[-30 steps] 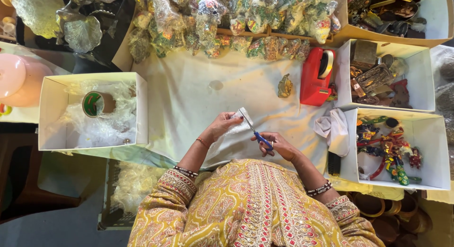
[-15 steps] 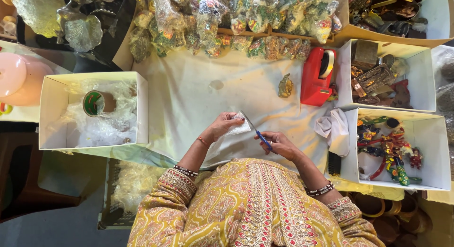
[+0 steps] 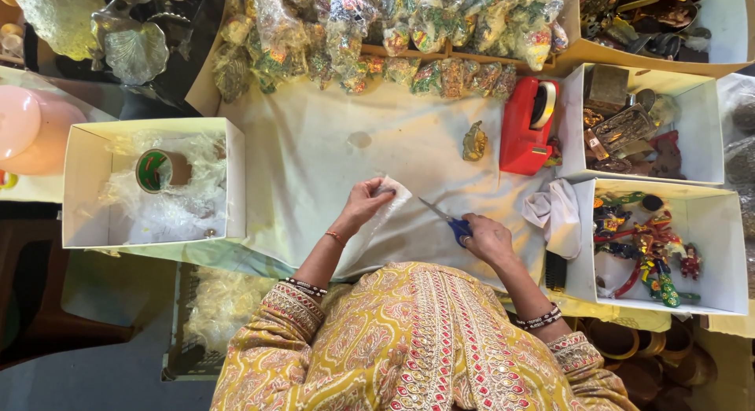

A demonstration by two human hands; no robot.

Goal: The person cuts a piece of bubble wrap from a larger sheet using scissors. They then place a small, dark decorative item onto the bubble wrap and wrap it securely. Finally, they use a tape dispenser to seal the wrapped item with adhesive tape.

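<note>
My left hand (image 3: 364, 204) pinches a small clear plastic bag (image 3: 391, 197) just above the white cloth-covered table (image 3: 314, 159). My right hand (image 3: 487, 238) grips blue-handled scissors (image 3: 448, 218), blades pointing up-left toward the bag, apart from it. A small gold figurine (image 3: 474, 141) lies on the cloth beyond my hands, next to a red tape dispenser (image 3: 525, 128).
A white box (image 3: 79, 183) at left holds a tape roll (image 3: 155, 171) and crumpled plastic. Wrapped figurines (image 3: 393, 25) line the far edge. At right, white boxes (image 3: 708, 254) hold metal items and colourful ornaments. A white cloth (image 3: 554, 214) lies by my right hand.
My right hand has moved right and down with the scissors, away from the bag. My left hand keeps hold of the bag, now lower and nearer the cloth.
</note>
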